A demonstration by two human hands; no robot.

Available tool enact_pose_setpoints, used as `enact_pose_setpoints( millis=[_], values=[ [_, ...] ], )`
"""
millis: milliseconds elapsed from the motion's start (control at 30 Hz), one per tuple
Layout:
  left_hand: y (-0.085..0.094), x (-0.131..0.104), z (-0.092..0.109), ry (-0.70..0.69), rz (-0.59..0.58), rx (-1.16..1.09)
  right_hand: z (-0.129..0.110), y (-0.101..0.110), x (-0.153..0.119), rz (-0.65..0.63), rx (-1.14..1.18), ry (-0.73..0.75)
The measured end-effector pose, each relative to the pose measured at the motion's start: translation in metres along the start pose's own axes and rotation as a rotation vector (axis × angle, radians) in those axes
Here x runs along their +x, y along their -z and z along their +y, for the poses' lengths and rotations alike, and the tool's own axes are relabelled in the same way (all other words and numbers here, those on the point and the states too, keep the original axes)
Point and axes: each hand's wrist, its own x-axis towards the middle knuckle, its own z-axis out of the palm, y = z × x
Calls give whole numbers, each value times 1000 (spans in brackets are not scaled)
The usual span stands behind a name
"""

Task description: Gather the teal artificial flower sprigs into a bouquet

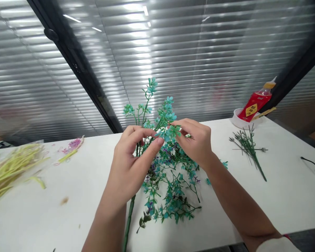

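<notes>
The artificial turquoise-flowered branch [162, 113] stands upright between the two hands, its thick stem running down past the left wrist. Well to the left of the grip lie long yellow strips [15, 164], and nearer to it a small tangle of purple strands [72, 145]. The left hand [131, 157] curls beside the branch, thumb and forefinger at the blossoms; whether they press on anything, I cannot tell. Below the grip, loose flower sprigs [173, 199] lie heaped on the white table [76, 189]. Just right of the branch, the right hand [196, 138] appears to pinch a turquoise sprig [174, 130] against the foliage. Handling it well probably means taking the sprig by its stalk, clear of the petals, and steadying the branch close to that pinch so the slender twigs do not bend away. Small, light finger movements should spare the blossoms; forcing a twig sideways could crease it. Farther right of the grip, a red-labelled bottle [256, 103] leans in a white dish [235, 119], with bare green stems [252, 148] nearer, then a black cable [313, 163].
</notes>
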Motion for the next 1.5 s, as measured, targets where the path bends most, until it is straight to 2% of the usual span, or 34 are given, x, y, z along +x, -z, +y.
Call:
enact_pose_setpoints(
  millis=[367,667,767,967,1067,1267,1500],
  values=[
    [3,-2,1,-50,-26,42,5,4,-1,16,-125,73],
    [0,4,-2,-144,22,188,12,14,3,63,-139,18],
    [-2,5,-4,-164,48,194,11,17,4,64,-69,-51],
    [-8,4,-7,-165,131,139,11,25,8,102,161,-320],
    [-11,4,-8,-132,178,86,9,28,11,150,222,-362],
    [-12,3,-7,-125,181,80,2,32,14,198,308,-485],
    [-14,2,-3,-149,250,75,4,38,15,206,276,-497]
  ],
)
